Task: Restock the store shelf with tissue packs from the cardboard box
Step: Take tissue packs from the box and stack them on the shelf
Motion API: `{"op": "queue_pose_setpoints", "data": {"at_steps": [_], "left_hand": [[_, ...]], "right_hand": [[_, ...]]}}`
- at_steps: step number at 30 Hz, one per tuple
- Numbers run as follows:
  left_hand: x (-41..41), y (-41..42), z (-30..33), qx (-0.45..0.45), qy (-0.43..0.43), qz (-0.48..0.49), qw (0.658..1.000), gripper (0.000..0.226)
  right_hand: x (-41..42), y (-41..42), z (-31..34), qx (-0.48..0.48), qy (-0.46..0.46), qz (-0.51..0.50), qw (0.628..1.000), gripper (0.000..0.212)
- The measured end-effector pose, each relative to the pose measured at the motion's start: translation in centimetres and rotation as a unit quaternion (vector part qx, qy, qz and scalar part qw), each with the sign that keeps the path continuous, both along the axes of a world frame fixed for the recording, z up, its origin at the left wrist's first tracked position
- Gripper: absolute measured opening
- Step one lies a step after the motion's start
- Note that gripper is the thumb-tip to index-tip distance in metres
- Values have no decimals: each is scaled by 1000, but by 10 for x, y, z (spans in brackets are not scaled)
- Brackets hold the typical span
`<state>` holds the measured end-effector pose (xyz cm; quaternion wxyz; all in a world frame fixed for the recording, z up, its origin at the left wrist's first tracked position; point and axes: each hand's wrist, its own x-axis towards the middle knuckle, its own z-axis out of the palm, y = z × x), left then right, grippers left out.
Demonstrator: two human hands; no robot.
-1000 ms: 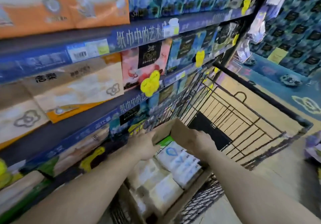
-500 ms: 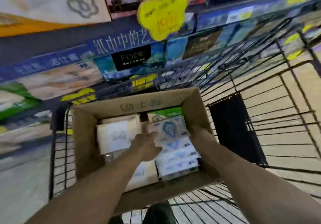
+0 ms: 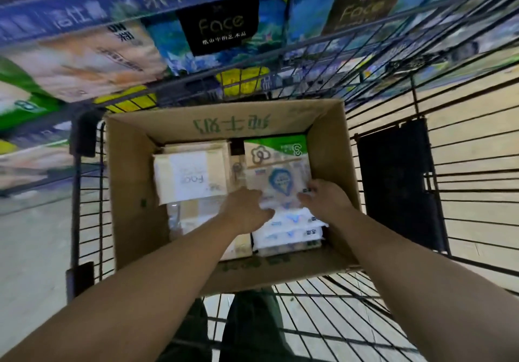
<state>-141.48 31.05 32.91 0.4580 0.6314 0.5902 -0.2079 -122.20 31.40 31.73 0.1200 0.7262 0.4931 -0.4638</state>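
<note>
Store shelving is filling the upper part of the view, packed with blue and black "Face" tissue packages (image 3: pixel 224 28) behind a blue shelf edge strip (image 3: pixel 84 16) printed with white characters. Below it, the white tissue pack with a blue emblem (image 3: pixel 278 184) is lying on top of the right-hand stack inside the open cardboard box (image 3: pixel 129 181), partly covering a green-topped pack (image 3: pixel 276 145) at the far end. Both hands are reaching into the box: the left hand (image 3: pixel 247 210) is curling its fingers onto the pack's near left corner, and the right hand (image 3: pixel 325 198) is gripping its near right edge. A beige pack labelled "Face" (image 3: pixel 191 176) is sitting on the left stack, apart from the hands. The box is resting in a black wire shopping cart (image 3: pixel 463 193), which is standing on a pale floor (image 3: pixel 33 243).
</note>
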Motion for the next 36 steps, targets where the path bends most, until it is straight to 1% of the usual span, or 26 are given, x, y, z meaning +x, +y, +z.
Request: {"op": "queue_pose_setpoints", "data": {"at_steps": [1,3,5,7,8,9,12,14,15,17,18,20,21,23,25,27,30,33,34,36], "left_hand": [[-1,-2,7,-8,-8,31,999,48],[-3,-6,13,-13,-10,95,995,40],[-6,-7,8,5,-10,174,985,30],[-6,-7,-1,21,-13,228,973,20],[-6,-7,-6,16,-21,259,966,19],[-4,-9,-10,11,-38,294,955,22],[-3,-16,-15,-5,-74,380,922,42],[-4,-18,-18,-31,-80,420,903,50],[-4,-17,-17,-47,-79,434,896,47],[-4,-14,-7,-90,-87,458,880,29],[-4,-12,-2,-117,-98,472,868,24],[-7,-12,8,-164,-124,486,850,24],[-9,-12,14,-173,-141,487,844,26],[-16,-13,23,-160,-174,482,844,36],[-25,-14,37,-125,-204,483,842,49],[-39,-15,57,-95,-225,514,822,57],[-70,-16,86,-57,-261,555,788,55],[-114,-19,119,13,-293,569,769,51],[-133,-21,130,35,-307,575,758,51],[-175,-28,155,69,-334,593,729,46]], "right_hand": [[-1,-3,5,15,-6,-5,1000,38],[-4,-10,9,28,-19,-14,999,35],[-6,-11,9,33,-20,-44,998,30],[-8,-9,5,41,-24,-52,998,27],[-8,-8,2,41,-25,-58,997,27],[-8,-8,0,38,-24,-68,997,31],[-9,-8,-4,18,-13,-99,995,49],[-9,-9,-7,-8,-10,-122,992,55],[-9,-10,-8,-22,-5,-141,990,55],[-10,-11,-5,-45,18,-201,978,53],[-10,-13,-3,-53,33,-235,970,51],[-9,-18,3,-60,72,-294,951,47],[-10,-21,10,-61,99,-324,939,45],[-10,-22,25,-51,147,-368,917,42],[-14,-18,44,-26,182,-375,908,37],[-26,-10,69,2,219,-365,905,33],[-55,4,108,40,270,-326,905,36],[-99,13,148,44,334,-289,896,22],[-116,15,159,48,351,-270,895,16],[-159,15,183,71,372,-237,894,16]]}}
